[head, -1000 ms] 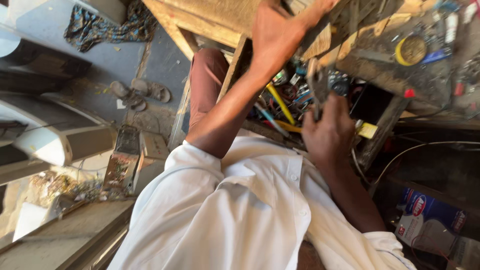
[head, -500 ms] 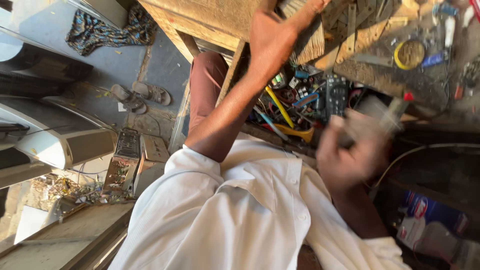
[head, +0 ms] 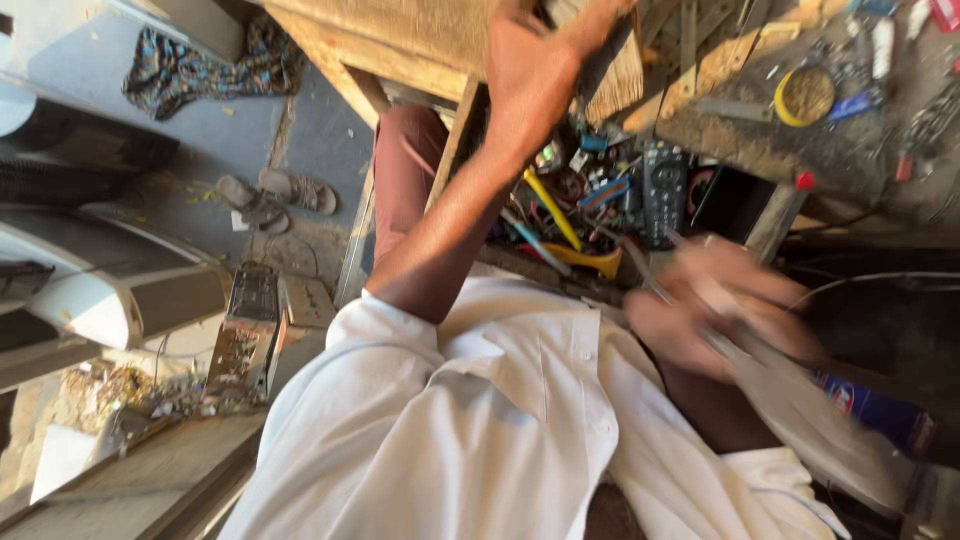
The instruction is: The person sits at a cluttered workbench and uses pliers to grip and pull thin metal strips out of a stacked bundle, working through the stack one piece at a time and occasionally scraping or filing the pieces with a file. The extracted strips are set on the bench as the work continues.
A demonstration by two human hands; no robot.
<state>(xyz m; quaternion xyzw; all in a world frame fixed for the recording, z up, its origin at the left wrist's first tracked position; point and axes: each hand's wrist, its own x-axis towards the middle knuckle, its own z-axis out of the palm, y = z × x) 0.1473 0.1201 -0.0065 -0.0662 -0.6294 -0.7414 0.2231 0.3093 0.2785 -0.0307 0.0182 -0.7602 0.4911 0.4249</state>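
Left hand (head: pixel 540 70) clamps the surface (head: pixel 420 30) edge up top. Right hand (head: pixel 710 300) is all blur, can't tell its grip. I'd steady it near those tools (head: pixel 570 215).

Two hands: one (head: pixel 540 70) raised against the wooden workbench (head: pixel 430 40), one (head: pixel 710 310) blurred at right. Two sandals (head: pixel 275 195) on the floor at left. One patterned cloth (head: pixel 200 65) at far left. One black remote control (head: pixel 663 190) and one yellow-handled tool (head: pixel 548 208) in the bench's tray. One yellow round tin (head: pixel 805 95) at far right.
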